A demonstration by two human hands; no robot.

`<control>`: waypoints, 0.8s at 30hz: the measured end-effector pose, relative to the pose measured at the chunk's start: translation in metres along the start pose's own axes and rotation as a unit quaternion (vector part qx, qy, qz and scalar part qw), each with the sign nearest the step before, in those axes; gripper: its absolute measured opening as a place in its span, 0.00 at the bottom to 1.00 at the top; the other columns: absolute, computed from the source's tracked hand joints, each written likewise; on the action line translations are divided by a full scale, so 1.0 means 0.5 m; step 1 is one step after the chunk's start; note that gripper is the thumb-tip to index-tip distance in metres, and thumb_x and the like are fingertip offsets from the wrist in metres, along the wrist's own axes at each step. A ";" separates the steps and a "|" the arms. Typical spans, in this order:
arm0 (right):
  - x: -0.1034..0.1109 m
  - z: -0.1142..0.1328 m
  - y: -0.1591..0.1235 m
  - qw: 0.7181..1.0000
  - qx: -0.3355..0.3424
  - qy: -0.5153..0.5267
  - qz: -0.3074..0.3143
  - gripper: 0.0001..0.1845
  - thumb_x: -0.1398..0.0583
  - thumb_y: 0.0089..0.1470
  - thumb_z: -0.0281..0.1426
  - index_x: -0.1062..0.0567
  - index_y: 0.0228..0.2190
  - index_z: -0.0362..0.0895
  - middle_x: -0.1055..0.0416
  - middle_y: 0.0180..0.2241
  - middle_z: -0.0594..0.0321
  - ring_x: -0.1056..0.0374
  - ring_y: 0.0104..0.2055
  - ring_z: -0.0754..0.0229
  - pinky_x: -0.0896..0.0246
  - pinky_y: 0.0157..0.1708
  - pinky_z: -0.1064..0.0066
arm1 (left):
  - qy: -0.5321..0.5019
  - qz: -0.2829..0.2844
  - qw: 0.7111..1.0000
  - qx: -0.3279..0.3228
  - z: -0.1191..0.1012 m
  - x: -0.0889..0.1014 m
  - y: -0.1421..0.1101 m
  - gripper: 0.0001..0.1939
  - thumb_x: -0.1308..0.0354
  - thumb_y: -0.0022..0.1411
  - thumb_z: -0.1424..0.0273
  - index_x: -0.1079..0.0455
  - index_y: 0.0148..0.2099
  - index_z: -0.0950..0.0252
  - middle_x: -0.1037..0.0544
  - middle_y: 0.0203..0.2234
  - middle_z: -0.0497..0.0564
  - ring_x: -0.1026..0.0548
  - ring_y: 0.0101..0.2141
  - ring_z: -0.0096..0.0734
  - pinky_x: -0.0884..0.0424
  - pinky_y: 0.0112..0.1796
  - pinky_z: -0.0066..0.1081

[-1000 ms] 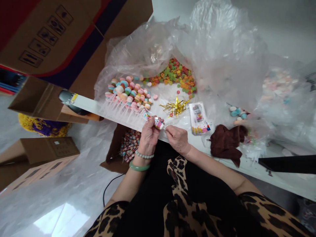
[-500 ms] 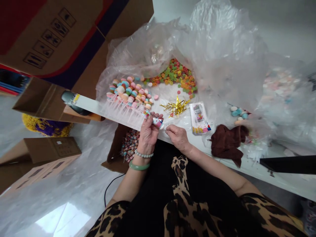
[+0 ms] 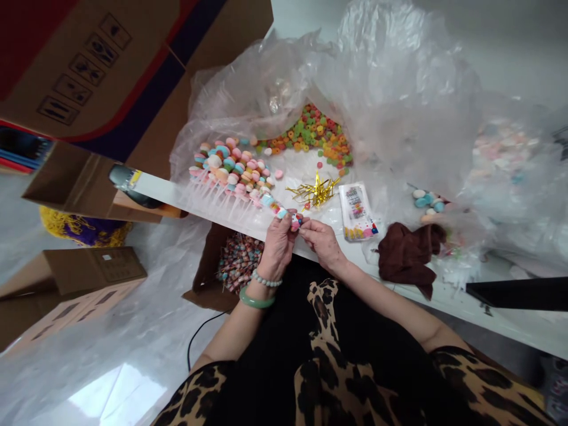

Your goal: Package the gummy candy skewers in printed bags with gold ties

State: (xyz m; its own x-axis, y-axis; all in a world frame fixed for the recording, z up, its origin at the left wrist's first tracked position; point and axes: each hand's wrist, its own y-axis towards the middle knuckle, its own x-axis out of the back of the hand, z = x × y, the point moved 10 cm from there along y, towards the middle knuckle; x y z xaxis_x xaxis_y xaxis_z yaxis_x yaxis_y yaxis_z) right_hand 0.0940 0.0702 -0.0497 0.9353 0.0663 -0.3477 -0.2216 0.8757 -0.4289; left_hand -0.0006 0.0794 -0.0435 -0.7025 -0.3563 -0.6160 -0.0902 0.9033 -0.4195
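Since the earlier frame, the two hands have closed together: the right hand (image 3: 323, 242) has come in from the right, and its fingertips (image 3: 303, 231) now pinch at the end of the short candy stick (image 3: 280, 209) that the left hand (image 3: 278, 248) grips. The left hand is clenched around the stick's lower part, and the stick tilts up and to the left, with its far end just beside the white foam strip (image 3: 168, 193). A jade bangle (image 3: 256, 300) and a pale bead bracelet (image 3: 266, 279) sit on the left wrist, and leopard-print sleeves (image 3: 483, 378) show near the bottom.

Along the far side of the strip stand rows of pastel candy rounds (image 3: 231, 171) on sticks. Beyond them lies a heap of coloured candy rings (image 3: 310, 139), inside a spread of clear plastic sheeting (image 3: 390, 77). To the right are a tangle of gold twist ties (image 3: 314, 192), a printed packet (image 3: 357, 212) and a brown cloth (image 3: 408, 251). Near, below the table edge, an open carton (image 3: 206, 272) holds wrapped candy sticks (image 3: 235, 263). Flattened cardboard boxes (image 3: 89, 71) crowd the left, above a plastic-covered floor (image 3: 110, 337).
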 end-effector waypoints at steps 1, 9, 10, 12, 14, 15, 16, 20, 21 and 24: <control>-0.001 -0.002 -0.001 1.000 -0.010 0.017 -0.001 0.09 0.37 0.42 0.36 0.29 0.22 0.44 0.47 0.14 0.74 0.57 0.17 0.69 0.65 0.19 0.73 | 0.000 0.000 1.000 0.002 0.005 -0.003 -0.002 0.14 0.30 0.51 0.64 0.28 0.35 0.67 0.25 0.26 0.46 0.27 0.28 0.22 0.28 0.41 0.28; 0.024 0.003 -0.001 0.999 -0.012 -0.021 -0.033 0.08 0.38 0.41 0.35 0.30 0.21 0.44 0.48 0.14 0.75 0.58 0.17 0.70 0.64 0.19 0.73 | -0.014 -0.068 0.997 0.044 -0.010 0.046 0.023 0.12 0.38 0.60 0.60 0.30 0.37 0.65 0.22 0.31 0.51 0.23 0.33 0.30 0.27 0.40 0.32; 0.022 -0.003 0.000 0.999 -0.023 -0.032 -0.022 0.08 0.38 0.41 0.35 0.30 0.21 0.45 0.49 0.14 0.75 0.58 0.17 0.69 0.63 0.19 0.73 | -0.018 -0.075 0.997 0.031 -0.024 0.054 0.029 0.12 0.37 0.60 0.61 0.30 0.38 0.65 0.22 0.32 0.51 0.22 0.35 0.32 0.27 0.42 0.34; 0.017 -0.011 0.001 0.997 -0.031 -0.076 0.006 0.08 0.39 0.41 0.36 0.31 0.21 0.45 0.49 0.14 0.75 0.56 0.18 0.68 0.61 0.20 0.73 | -0.028 -0.080 0.996 0.006 -0.045 0.063 0.038 0.10 0.36 0.59 0.65 0.31 0.38 0.64 0.23 0.32 0.50 0.21 0.37 0.34 0.28 0.44 0.36; 0.017 -0.005 0.004 0.987 -0.005 -0.159 0.018 0.10 0.40 0.43 0.37 0.32 0.19 0.45 0.45 0.14 0.73 0.51 0.19 0.67 0.56 0.22 0.73 | -0.033 -0.078 0.996 -0.009 -0.051 0.061 0.039 0.09 0.36 0.59 0.67 0.31 0.38 0.64 0.24 0.29 0.48 0.22 0.35 0.32 0.28 0.44 0.35; 0.019 0.001 0.005 0.978 0.015 -0.206 0.015 0.10 0.40 0.44 0.38 0.31 0.19 0.45 0.43 0.15 0.72 0.49 0.21 0.66 0.54 0.23 0.73 | -0.033 -0.074 0.997 -0.013 -0.048 0.056 0.036 0.09 0.36 0.59 0.68 0.32 0.38 0.64 0.25 0.28 0.47 0.22 0.34 0.30 0.28 0.44 0.34; 0.022 0.007 0.007 0.968 0.034 -0.248 0.007 0.11 0.41 0.46 0.38 0.31 0.19 0.45 0.41 0.16 0.71 0.47 0.22 0.66 0.52 0.24 0.73 | -0.031 -0.069 0.997 -0.017 -0.043 0.049 0.032 0.09 0.36 0.58 0.68 0.32 0.38 0.64 0.26 0.27 0.46 0.22 0.33 0.29 0.28 0.43 0.33; 0.032 0.021 0.012 0.954 0.075 -0.289 -0.038 0.15 0.40 0.49 0.40 0.34 0.19 0.45 0.39 0.18 0.70 0.44 0.25 0.65 0.52 0.25 0.74 | -0.022 -0.054 0.998 -0.025 -0.018 0.015 0.017 0.10 0.37 0.59 0.66 0.34 0.38 0.63 0.27 0.27 0.45 0.24 0.30 0.27 0.29 0.36 0.29; 0.033 0.022 0.013 0.962 0.078 -0.259 -0.043 0.16 0.40 0.48 0.40 0.35 0.18 0.45 0.40 0.19 0.71 0.45 0.25 0.66 0.52 0.25 0.74 | -0.023 -0.053 0.998 -0.020 -0.012 0.010 0.017 0.10 0.37 0.59 0.66 0.34 0.38 0.63 0.28 0.27 0.45 0.24 0.30 0.27 0.29 0.35 0.28; 0.030 -0.003 0.018 0.995 0.009 -0.101 -0.021 0.16 0.38 0.45 0.40 0.37 0.19 0.45 0.47 0.16 0.73 0.53 0.19 0.69 0.59 0.19 0.75 | -0.030 -0.042 0.999 0.018 0.002 0.001 0.020 0.11 0.37 0.60 0.63 0.33 0.37 0.64 0.27 0.27 0.47 0.25 0.30 0.28 0.29 0.36 0.29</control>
State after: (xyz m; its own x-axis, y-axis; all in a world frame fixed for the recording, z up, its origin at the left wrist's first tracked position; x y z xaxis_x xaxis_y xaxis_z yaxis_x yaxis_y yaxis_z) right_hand 0.1058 0.0785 -0.0601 0.9803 0.1230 -0.1546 -0.1783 0.8881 -0.4237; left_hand -0.0012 0.0878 -0.0487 -0.6503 -0.4449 -0.6158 -0.1210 0.8609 -0.4942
